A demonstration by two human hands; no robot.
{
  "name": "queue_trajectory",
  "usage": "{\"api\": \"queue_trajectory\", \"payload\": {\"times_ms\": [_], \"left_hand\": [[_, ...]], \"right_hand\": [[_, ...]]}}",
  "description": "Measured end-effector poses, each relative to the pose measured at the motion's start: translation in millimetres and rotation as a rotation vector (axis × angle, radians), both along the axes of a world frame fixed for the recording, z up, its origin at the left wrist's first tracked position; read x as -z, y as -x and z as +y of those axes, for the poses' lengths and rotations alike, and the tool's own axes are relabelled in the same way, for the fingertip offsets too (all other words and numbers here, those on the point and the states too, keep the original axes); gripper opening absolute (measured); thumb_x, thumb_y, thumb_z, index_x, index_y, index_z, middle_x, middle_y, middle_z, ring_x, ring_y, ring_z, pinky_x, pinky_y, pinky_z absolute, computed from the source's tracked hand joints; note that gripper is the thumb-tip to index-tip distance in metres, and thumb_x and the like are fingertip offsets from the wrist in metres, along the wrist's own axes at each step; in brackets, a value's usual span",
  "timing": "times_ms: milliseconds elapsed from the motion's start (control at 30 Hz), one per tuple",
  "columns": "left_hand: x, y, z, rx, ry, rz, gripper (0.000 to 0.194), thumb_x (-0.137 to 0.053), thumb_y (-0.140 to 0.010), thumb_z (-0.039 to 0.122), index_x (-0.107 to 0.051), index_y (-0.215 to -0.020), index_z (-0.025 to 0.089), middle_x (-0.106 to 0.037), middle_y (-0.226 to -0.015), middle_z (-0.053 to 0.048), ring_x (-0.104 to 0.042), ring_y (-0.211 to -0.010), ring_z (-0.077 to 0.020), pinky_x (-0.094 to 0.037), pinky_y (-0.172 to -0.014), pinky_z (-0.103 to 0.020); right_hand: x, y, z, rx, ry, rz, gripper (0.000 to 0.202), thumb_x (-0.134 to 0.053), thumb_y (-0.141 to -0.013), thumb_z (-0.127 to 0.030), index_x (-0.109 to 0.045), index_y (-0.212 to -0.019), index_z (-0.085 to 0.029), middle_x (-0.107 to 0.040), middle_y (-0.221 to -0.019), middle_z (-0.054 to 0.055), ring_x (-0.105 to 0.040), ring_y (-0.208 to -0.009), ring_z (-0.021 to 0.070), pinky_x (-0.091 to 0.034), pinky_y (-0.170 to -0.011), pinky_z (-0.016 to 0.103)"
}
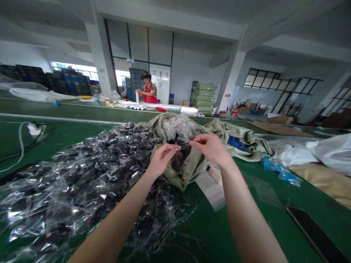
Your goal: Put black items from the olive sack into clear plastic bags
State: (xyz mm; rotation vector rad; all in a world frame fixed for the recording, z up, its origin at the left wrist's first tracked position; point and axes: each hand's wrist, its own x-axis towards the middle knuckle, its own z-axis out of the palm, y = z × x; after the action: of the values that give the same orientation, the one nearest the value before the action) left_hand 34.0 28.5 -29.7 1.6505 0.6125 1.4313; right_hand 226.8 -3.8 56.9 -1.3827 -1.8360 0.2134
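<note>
Between my two hands hangs a clear plastic bag (180, 157) with something dark in it, in front of the mouth of an olive woven sack (189, 176). My left hand (165, 155) pinches the bag's upper left edge. At its upper right edge, my right hand (208, 145) pinches the film between thumb and fingers. Crumpled clear plastic (179, 126) fills the back of the sack. A large heap of dark items in clear wrappers (101, 168) spreads over the green table (74, 126) on the left, close beside my left hand.
A phone-like dark slab (315, 232) lies at the front right. Flat clear bags (211, 188), a second sack (246, 146) and blue plastic pieces (281, 171) are on the right. A white plug (34, 129) with cables sits far left. Across the table stands a person (149, 91) in a red apron.
</note>
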Motion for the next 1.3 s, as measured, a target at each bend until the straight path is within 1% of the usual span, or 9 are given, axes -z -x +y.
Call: {"api": "queue_trajectory", "payload": {"times_ms": [100,200,267,367,533,800,1000,1133,1300], "left_hand": [[-5.2,-2.9,4.2,-0.04,0.165,-0.103,0.024,-0.062,-0.082,0.039,-0.052,-0.08,0.017,-0.073,-0.094,-0.008,-0.071,-0.08,-0.0194,-0.054,-0.067,-0.029],[-11.8,-4.8,12.2,-0.143,0.245,-0.2,0.022,-0.064,-0.079,0.034,-0.049,-0.078,0.018,-0.072,-0.083,-0.003,-0.07,-0.065,-0.0167,-0.051,-0.056,-0.024],[-15.7,-5.3,16.1,-0.184,0.253,-0.237,0.02,-0.065,-0.077,0.033,-0.05,-0.077,0.018,-0.072,-0.08,-0.002,-0.069,-0.061,-0.0159,-0.052,-0.055,-0.024],[-18.9,-5.0,17.4,-0.228,0.251,-0.255,0.02,-0.066,-0.075,0.033,-0.053,-0.076,0.018,-0.072,-0.079,-0.003,-0.068,-0.058,-0.0159,-0.054,-0.055,-0.026],[-16.6,-4.5,17.3,-0.291,0.229,-0.27,0.017,-0.067,-0.074,0.031,-0.055,-0.076,0.018,-0.072,-0.076,-0.002,-0.068,-0.058,-0.0159,-0.056,-0.058,-0.027],[-10.5,-7.9,19.1,-0.247,0.202,-0.229,0.016,-0.066,-0.077,0.03,-0.055,-0.077,0.019,-0.073,-0.081,-0.004,-0.07,-0.061,-0.0163,-0.055,-0.059,-0.026],[-17.5,-6.6,15.8,-0.266,0.294,-0.271,0.017,-0.066,-0.076,0.03,-0.054,-0.075,0.018,-0.073,-0.078,-0.003,-0.069,-0.058,-0.0161,-0.051,-0.051,-0.023],[-24.5,-2.1,12.9,-0.251,0.38,-0.315,0.019,-0.068,-0.073,0.03,-0.053,-0.074,0.018,-0.073,-0.08,-0.003,-0.07,-0.06,-0.017,-0.048,-0.048,-0.02],[-26.0,-2.9,11.8,-0.278,0.378,-0.3,0.016,-0.067,-0.073,0.028,-0.055,-0.074,0.017,-0.072,-0.077,-0.002,-0.068,-0.056,-0.0155,-0.05,-0.048,-0.022]], "right_hand": [[11.3,-8.4,3.9,-0.053,0.042,0.125,0.026,-0.062,-0.079,-0.04,-0.071,-0.07,-0.018,-0.068,-0.065,-0.001,-0.056,-0.058,0.0131,-0.04,-0.056,0.025],[24.2,-6.5,6.0,0.013,-0.012,0.291,0.033,-0.057,-0.083,-0.044,-0.067,-0.067,-0.017,-0.064,-0.061,-0.001,-0.053,-0.055,0.0121,-0.039,-0.054,0.025],[33.2,-0.5,6.0,0.018,-0.025,0.383,0.033,-0.057,-0.083,-0.045,-0.067,-0.068,-0.017,-0.065,-0.062,0.0,-0.054,-0.056,0.0124,-0.04,-0.055,0.025],[45.5,11.9,3.8,-0.075,0.015,0.457,0.025,-0.063,-0.08,-0.041,-0.07,-0.075,-0.017,-0.07,-0.07,0.002,-0.06,-0.063,0.0141,-0.045,-0.059,0.025],[58.3,28.9,0.8,-0.181,0.051,0.466,0.018,-0.067,-0.077,-0.035,-0.073,-0.081,-0.019,-0.074,-0.079,0.003,-0.065,-0.07,0.0161,-0.049,-0.065,0.027],[65.5,36.8,6.1,-0.043,0.017,0.389,0.017,-0.064,-0.08,-0.033,-0.071,-0.076,-0.019,-0.071,-0.072,0.001,-0.062,-0.064,0.0151,-0.046,-0.062,0.027],[65.5,34.7,8.5,0.028,0.053,0.373,0.016,-0.055,-0.08,-0.029,-0.063,-0.07,-0.019,-0.061,-0.064,-0.002,-0.054,-0.059,0.0137,-0.039,-0.058,0.027],[65.6,33.5,11.1,-0.015,0.097,0.441,0.016,-0.054,-0.08,-0.03,-0.06,-0.069,-0.02,-0.057,-0.062,-0.003,-0.052,-0.059,0.0138,-0.038,-0.058,0.027],[66.7,35.4,12.6,-0.048,0.009,0.585,0.025,-0.06,-0.082,-0.043,-0.064,-0.084,-0.018,-0.066,-0.078,0.002,-0.059,-0.071,0.0157,-0.046,-0.069,0.029]]}}
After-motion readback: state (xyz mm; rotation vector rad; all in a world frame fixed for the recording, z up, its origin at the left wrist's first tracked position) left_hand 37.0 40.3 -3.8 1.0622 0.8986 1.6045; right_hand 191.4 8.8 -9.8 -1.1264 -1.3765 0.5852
